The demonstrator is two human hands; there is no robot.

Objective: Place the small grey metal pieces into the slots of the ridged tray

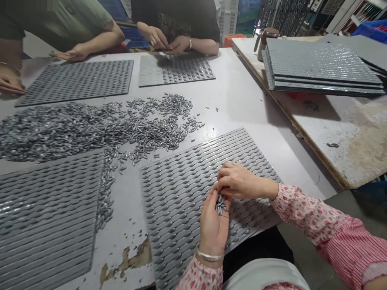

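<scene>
My left hand (214, 225), palm up and cupped, holds a small heap of silver-grey spindle-shaped pieces (220, 204). Over its fingertips my right hand (236, 180) is closed in a pinch; whatever sits between those fingers is hidden. Both hands are above a grey grooved board (181, 209) lying at an angle in front of me. Spindle-shaped pieces sit in rows along most of its grooves, while grooves toward the far right edge show bare. A large loose pile of the same pieces (90, 129) spreads beyond the board to the left.
Another grooved board (45, 225) lies at left, against the pile. Across the white table (236, 92), two people work over a far-left board (81, 78) and a far-middle board (178, 70). Stacked boards (320, 64) and a brown-lidded bottle (267, 40) stand on the right-hand table.
</scene>
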